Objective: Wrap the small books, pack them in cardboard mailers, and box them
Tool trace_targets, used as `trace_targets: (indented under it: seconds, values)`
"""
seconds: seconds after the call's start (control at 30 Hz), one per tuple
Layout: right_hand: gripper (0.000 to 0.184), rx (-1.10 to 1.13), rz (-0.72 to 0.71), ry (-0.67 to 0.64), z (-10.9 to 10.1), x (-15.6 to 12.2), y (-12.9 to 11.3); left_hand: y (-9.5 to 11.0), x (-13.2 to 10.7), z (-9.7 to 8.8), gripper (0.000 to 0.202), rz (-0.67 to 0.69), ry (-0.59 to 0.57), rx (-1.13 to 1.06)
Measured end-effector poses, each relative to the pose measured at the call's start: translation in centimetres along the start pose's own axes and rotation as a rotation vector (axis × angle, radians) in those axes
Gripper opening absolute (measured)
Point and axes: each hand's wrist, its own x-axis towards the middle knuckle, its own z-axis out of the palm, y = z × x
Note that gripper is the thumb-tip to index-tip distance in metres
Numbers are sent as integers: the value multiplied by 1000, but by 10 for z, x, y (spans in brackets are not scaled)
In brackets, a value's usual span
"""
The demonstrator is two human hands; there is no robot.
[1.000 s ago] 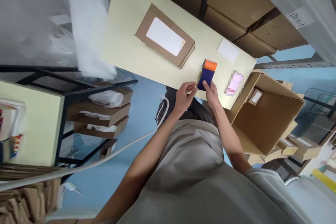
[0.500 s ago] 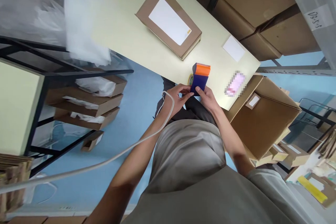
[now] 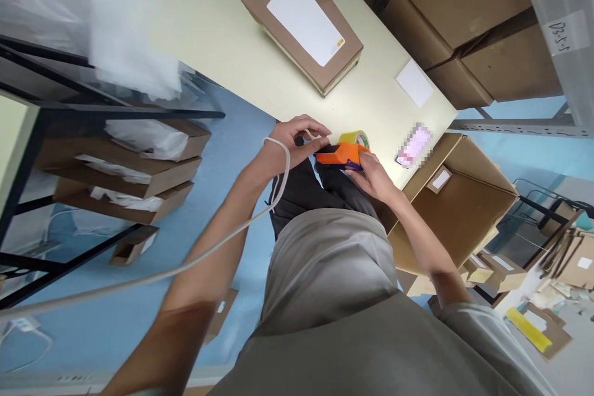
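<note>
An orange and dark purple tape dispenser [image 3: 341, 156] is held level at the table's front edge, just above my lap. A roll of yellow tape [image 3: 355, 139] shows on its far side. My right hand [image 3: 375, 176] is closed around the dispenser's right end. At the other end, my left hand [image 3: 297, 141] has thumb and fingertips drawn together in a pinch against the dark tip. Whatever lies between those fingertips is too small to see. A pale cable [image 3: 223, 238] runs across my left forearm and wrist.
A brown cardboard box [image 3: 320, 74] with a white label lies on the pale table [image 3: 223, 43]. A white card [image 3: 414, 83] and a blurred-out phone [image 3: 414, 145] are to its right. One large open carton [image 3: 445, 223] stands at my right; shelved boxes [image 3: 464, 0] line the back.
The dispenser has turned from upright to level, its orange side now facing me. My left hand has moved up and left to its left end; my right hand has shifted slightly right.
</note>
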Motion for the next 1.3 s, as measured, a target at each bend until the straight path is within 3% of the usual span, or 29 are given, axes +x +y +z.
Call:
trace_targets:
  seconds: [0.2, 0.33, 0.47, 0.63, 0.7, 0.8, 1.0, 1.13, 1.3]
  values:
    - [38, -71, -25, -102, -7, -5, -4, -7, -14, -1, 37, -58, -38, 29]
    - [41, -129, 96, -159, -4, 1, -11, -24, -20, 5, 36, -108, -17, -7]
    - [47, -170, 267, -284, -5, 6, -20, -49, -29, 17, 37, -125, 44, -78]
    - [51, -328, 297, -380, -24, -12, -15, -82, -31, 15, 35, -123, 216, -165]
    - [53, -428, 304, -323, -30, -20, -8, -94, -21, 9, 36, -116, 315, -179]
    - [54, -560, 303, -133, -26, -18, 7, -102, 5, 2, 35, -80, 411, -180]
    - [50, -631, 312, 216, 19, 17, 38, -104, 56, -3, 20, 39, 513, -156]
    - [44, -637, 305, 323, 42, 31, 54, -111, 77, -5, 19, 69, 540, -164]
    - [41, -681, 341, 375, 55, 42, 64, -117, 89, 2, 17, 64, 569, -186]
